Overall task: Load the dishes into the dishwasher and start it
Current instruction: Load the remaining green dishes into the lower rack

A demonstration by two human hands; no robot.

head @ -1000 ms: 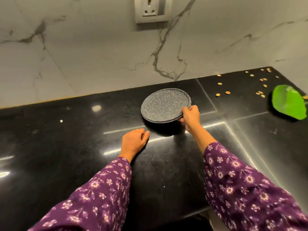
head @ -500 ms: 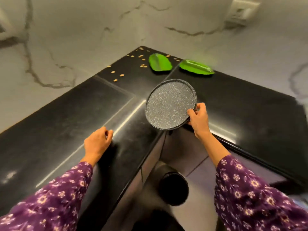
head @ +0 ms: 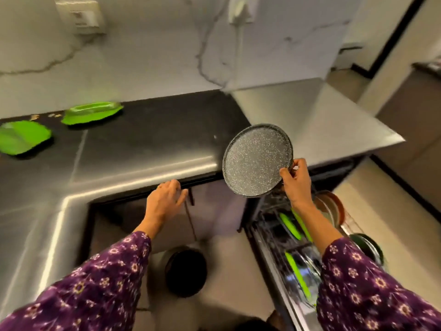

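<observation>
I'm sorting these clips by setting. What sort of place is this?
Most likely a home kitchen: a black stone countertop, a wall socket on the marbled wall, and a loaded dishwasher rack below the right hand, which holds a speckled plate.

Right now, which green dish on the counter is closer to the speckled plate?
The back green dish, near the wall; the front green dish sits farther left.

one wide-angle head camera looks forward and steeply down, close above the desk [head: 148, 144] corner. the desk fills the far left, the open dishwasher rack [head: 296, 254] the near right, floor [head: 226, 259] between.
</observation>
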